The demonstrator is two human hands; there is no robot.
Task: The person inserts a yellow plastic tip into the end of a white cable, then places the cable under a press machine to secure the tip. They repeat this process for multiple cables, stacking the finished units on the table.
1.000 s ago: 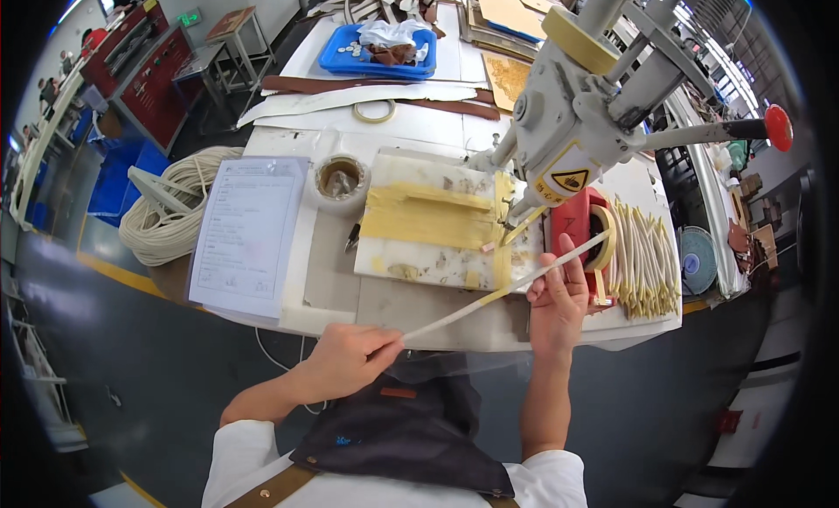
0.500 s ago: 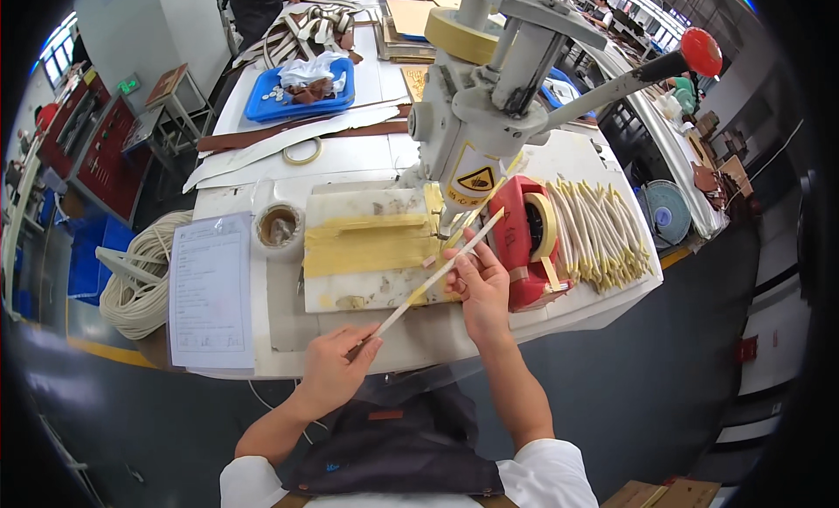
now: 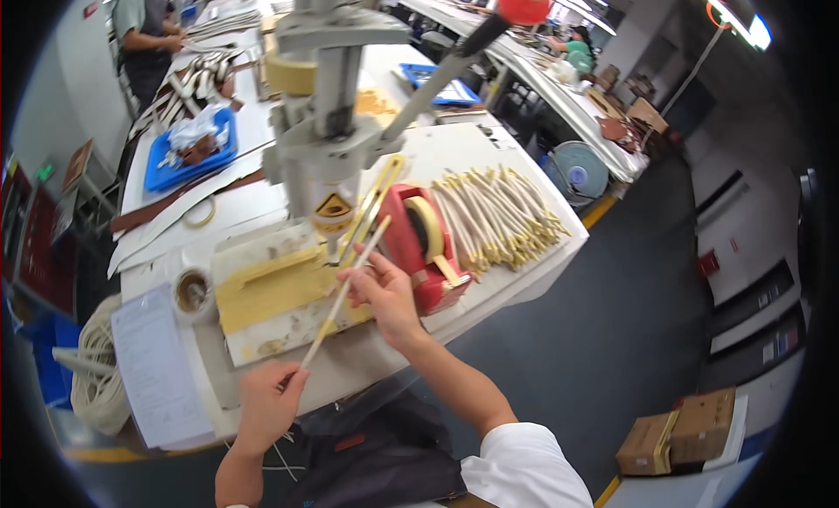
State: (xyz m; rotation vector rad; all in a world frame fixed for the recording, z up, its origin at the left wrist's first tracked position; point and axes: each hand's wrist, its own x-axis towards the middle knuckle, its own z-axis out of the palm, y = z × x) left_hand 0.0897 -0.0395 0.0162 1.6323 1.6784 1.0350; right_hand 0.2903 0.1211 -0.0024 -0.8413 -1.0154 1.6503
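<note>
A white cord point(image 3: 339, 302) with yellow tape around part of it slants up to the right between my hands. My left hand point(image 3: 269, 401) is closed on its lower end. Higher up, my right hand point(image 3: 384, 297) pinches it near the upper end, in front of the red tape dispenser point(image 3: 430, 290). Behind the cord stands a grey lever press point(image 3: 336, 167) with a red knob, over a white board point(image 3: 249, 340) partly covered in yellow tape. Many similar cords with yellow ends lie in a bundle point(image 3: 494, 215) right of the dispenser.
Left of the board are a tape roll point(image 3: 192, 294), a printed sheet point(image 3: 162, 368) and a coil of white cord point(image 3: 96, 377). A blue tray point(image 3: 166, 172) sits farther back. Another person point(image 3: 144, 45) stands at the far left; cardboard boxes point(image 3: 677, 429) lie at right.
The view has swung to the right, so the table and things on it appear farther left and tilted. Both hands still hold the cord, which now slants more steeply.
</note>
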